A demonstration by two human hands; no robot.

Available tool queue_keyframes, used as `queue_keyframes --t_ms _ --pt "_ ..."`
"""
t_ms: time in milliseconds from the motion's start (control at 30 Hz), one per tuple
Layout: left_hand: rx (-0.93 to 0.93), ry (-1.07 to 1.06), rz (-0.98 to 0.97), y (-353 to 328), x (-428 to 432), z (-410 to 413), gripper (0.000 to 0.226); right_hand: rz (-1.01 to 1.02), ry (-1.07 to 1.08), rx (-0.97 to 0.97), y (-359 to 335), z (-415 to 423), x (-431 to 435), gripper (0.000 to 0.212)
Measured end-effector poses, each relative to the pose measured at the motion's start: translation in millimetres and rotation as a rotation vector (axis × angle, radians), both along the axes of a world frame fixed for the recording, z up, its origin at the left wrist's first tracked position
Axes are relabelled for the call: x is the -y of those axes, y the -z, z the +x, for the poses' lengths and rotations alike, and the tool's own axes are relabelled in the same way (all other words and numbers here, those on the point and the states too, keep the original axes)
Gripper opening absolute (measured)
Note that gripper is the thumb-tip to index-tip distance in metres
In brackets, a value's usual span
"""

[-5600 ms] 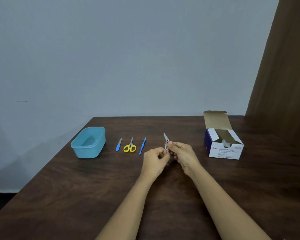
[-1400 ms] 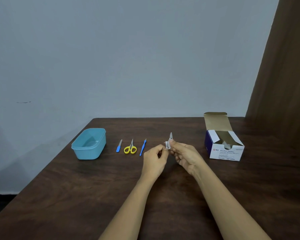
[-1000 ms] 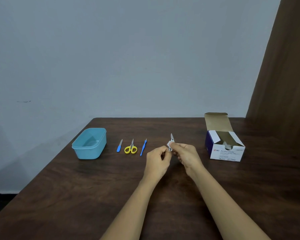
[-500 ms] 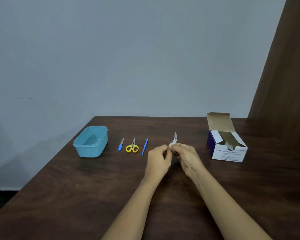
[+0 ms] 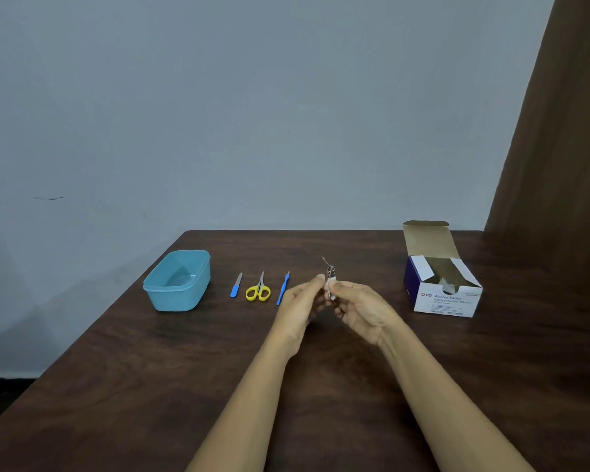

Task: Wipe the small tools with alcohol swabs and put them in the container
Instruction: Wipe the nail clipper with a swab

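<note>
Fingertips (image 5: 320,278) of the left hand (image 5: 298,301) are pinching the nail clipper (image 5: 330,270) upright above the table (image 5: 150,386), steadying it. The right hand (image 5: 361,303) is pinching a white alcohol swab (image 5: 330,285) against the clipper's body, apparently wiping it. Left of the hands, the nail file (image 5: 236,285), yellow scissors (image 5: 258,291) and blue-handled tool (image 5: 282,288) are lying in a row beside the open blue container (image 5: 178,301), seemingly queued for cleaning. The swab box (image 5: 447,301) is standing open near the right hand.

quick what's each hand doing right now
Left hand: pinching the nail clipper.
Right hand: pinching the white swab against the nail clipper.
</note>
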State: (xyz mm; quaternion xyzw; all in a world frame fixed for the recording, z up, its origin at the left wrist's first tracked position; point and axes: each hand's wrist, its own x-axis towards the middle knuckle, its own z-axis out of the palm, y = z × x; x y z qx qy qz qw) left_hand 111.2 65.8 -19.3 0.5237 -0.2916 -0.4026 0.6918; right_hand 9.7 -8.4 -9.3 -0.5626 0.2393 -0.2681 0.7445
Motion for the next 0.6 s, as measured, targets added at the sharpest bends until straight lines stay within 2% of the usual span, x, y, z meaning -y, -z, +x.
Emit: queue_keyframes --t_ms 267,600 --pt "-0.109 0.109 -0.019 -9.0 -6.9 1.1 0.02 -0.036 -0.117 -0.044 -0.8 -3.1 0.6 0.013" --pt "-0.044 0.09 -0.05 -6.2 -5.2 5.3 0.021 0.061 -0.169 -0.08 -1.6 -5.1 1.0 0.011"
